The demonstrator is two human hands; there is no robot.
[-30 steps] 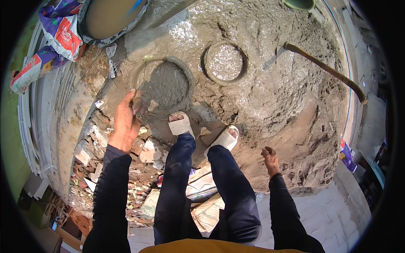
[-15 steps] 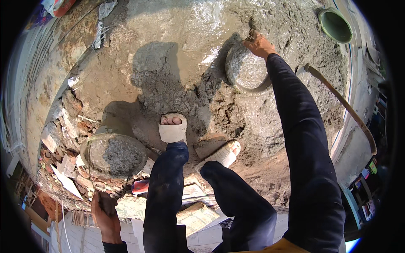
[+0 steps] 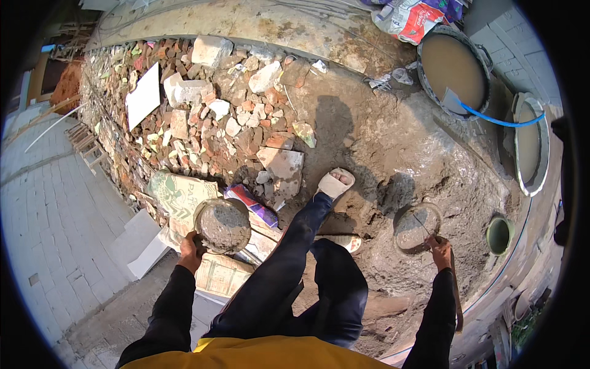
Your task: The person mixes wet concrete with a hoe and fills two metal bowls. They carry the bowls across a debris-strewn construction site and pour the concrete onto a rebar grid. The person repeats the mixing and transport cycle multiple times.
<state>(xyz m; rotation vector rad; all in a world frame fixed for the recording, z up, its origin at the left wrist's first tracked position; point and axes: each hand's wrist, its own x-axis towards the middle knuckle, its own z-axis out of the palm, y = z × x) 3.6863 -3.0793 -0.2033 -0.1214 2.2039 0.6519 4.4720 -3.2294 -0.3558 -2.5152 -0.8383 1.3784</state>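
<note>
My left hand [image 3: 189, 253] is closed at the near-left edge of a round bucket [image 3: 197, 222] heaped with wet grey mortar. Its handle is mostly hidden by my fingers. This bucket hangs beside my left leg, over paper sacks and rubble. To the right, my right hand [image 3: 439, 251] grips the thin wire handle of a second bucket [image 3: 396, 237], also full of wet mortar. That one appears to sit in the spread of wet mortar [image 3: 393, 147]. A hoe's wooden handle [image 3: 456, 301] lies just beneath my right wrist.
Broken brick rubble [image 3: 227, 123] covers the ground ahead on the left. A black tub [image 3: 421, 71] of murky water and an oval tub [image 3: 544, 157] stand far right, with a blue hose [image 3: 507, 123]. A green bucket [image 3: 499, 236] lies right. Cement sacks [image 3: 181, 194] lie near my legs.
My view has swung to the left. My right hand has gone from the right bucket's far rim to its wire handle. The left bucket now hangs close at my left hand, over the sacks.
</note>
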